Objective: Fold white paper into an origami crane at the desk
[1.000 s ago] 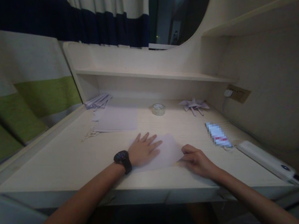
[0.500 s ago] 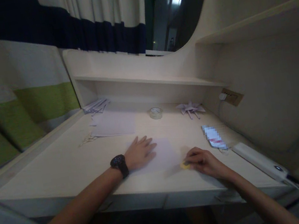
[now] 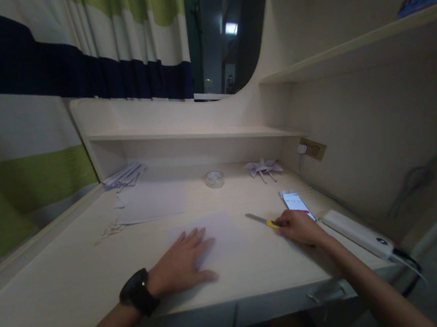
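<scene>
My left hand (image 3: 184, 260), with a dark watch on its wrist, lies flat with fingers spread on a sheet of white paper (image 3: 225, 234). In my right hand (image 3: 298, 227) is a yellow utility knife (image 3: 272, 223), its long blade out and pointing left, to the right of the sheet. The fingers are wrapped round its handle. Just behind this hand lies a phone (image 3: 296, 203) with its screen lit.
A paper stack (image 3: 151, 199) and rolled paper strips (image 3: 124, 177) lie at the back left, near some thin pale sticks (image 3: 108, 230). Further right are a tape roll (image 3: 214, 179) and folded paper pinwheels (image 3: 263, 168). A white power strip (image 3: 356, 233) runs along the right side.
My right hand has lifted the knife off to the right of the paper, and its blade now shows clearly. My left hand stays on the sheet, shifted toward me. The view has tilted.
</scene>
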Demonstrator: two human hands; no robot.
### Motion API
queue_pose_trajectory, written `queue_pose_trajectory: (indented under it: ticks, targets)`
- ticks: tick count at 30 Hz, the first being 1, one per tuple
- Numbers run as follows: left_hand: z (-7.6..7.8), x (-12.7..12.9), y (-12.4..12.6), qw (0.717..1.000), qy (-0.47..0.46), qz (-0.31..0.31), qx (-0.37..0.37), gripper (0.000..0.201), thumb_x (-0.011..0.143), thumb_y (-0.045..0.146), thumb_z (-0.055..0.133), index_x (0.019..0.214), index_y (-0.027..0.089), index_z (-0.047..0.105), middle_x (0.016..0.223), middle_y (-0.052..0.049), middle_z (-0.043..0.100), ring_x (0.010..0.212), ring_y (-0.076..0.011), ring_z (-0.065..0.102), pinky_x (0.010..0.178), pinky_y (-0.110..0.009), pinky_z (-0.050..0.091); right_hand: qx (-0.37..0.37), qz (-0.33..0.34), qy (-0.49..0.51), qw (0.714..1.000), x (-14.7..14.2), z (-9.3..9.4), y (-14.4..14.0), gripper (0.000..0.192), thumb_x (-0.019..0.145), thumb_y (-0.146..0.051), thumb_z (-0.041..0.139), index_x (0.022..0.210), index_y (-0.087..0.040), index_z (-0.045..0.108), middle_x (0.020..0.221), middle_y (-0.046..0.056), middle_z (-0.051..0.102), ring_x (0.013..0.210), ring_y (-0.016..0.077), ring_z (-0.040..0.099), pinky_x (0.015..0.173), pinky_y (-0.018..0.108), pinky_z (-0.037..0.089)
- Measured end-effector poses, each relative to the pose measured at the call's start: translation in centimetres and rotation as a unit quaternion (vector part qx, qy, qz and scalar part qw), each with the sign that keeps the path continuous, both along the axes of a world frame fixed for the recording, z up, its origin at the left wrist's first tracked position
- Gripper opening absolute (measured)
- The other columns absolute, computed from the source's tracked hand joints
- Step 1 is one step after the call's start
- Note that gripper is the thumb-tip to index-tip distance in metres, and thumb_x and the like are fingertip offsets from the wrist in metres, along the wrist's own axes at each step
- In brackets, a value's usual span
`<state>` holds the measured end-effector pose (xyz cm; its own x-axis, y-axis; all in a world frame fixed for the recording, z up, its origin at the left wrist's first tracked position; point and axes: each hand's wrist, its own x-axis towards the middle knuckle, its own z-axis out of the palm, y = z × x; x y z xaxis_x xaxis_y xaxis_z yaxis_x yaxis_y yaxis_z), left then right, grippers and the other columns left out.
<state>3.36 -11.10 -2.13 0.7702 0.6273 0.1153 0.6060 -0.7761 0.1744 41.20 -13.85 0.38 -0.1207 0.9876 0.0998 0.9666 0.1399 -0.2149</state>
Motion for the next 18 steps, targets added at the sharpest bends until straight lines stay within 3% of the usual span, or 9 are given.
queue_pose_trajectory:
  ticks: [3,7,12,18]
  targets:
    - [-0.1,-0.2,-0.9,1.000,-0.008,-0.002,0.003,0.065,0.082,0.066,0.042,0.139,0.034,0.035,0.150,-0.008,0.023,0.134,-0.0333,0.027,0.106,-0.053,0.022,0.035,-0.089,-0.056,0.994,-1.2,-0.6,1.7,0.038,0.084,-0.044,0.050,0.080,-0.013,0.071,0.083,0.012,0.066,0.075,0.0198,0.061,0.064,0.026,0.038]
    - [0.4,0.0,-1.7,1.000,-0.002,-0.005,0.007,0.055,0.087,0.061,0.037,0.136,0.037,0.039,0.148,-0.007,0.029,0.133,-0.0341,0.028,0.105,-0.054,0.025,0.055,-0.160,-0.072,0.983,-2.7,-1.4,4.6,0.045,0.088,-0.046,0.046,0.089,-0.008,0.070,0.095,0.018,0.064,0.085,0.0228,0.062,0.071,0.027,0.040]
    - [0.7,0.1,-1.9,1.000,0.011,0.004,0.014,0.052,0.089,0.059,0.033,0.137,0.039,0.036,0.149,-0.007,0.028,0.134,-0.0335,0.028,0.104,-0.055,0.025,0.053,-0.193,-0.066,0.977,-3.5,-1.5,7.1,0.045,0.089,-0.042,0.045,0.099,-0.004,0.067,0.101,0.022,0.062,0.093,0.0247,0.060,0.078,0.029,0.040]
    - [0.0,0.0,-1.5,0.999,0.002,-0.001,0.034,0.052,0.089,0.058,0.036,0.136,0.037,0.039,0.147,-0.007,0.032,0.132,-0.0304,0.033,0.105,-0.051,0.027,0.057,-0.206,-0.059,0.975,-3.5,-1.3,7.6,0.043,0.089,-0.041,0.047,0.098,-0.004,0.067,0.100,0.022,0.063,0.092,0.0243,0.061,0.076,0.028,0.041]
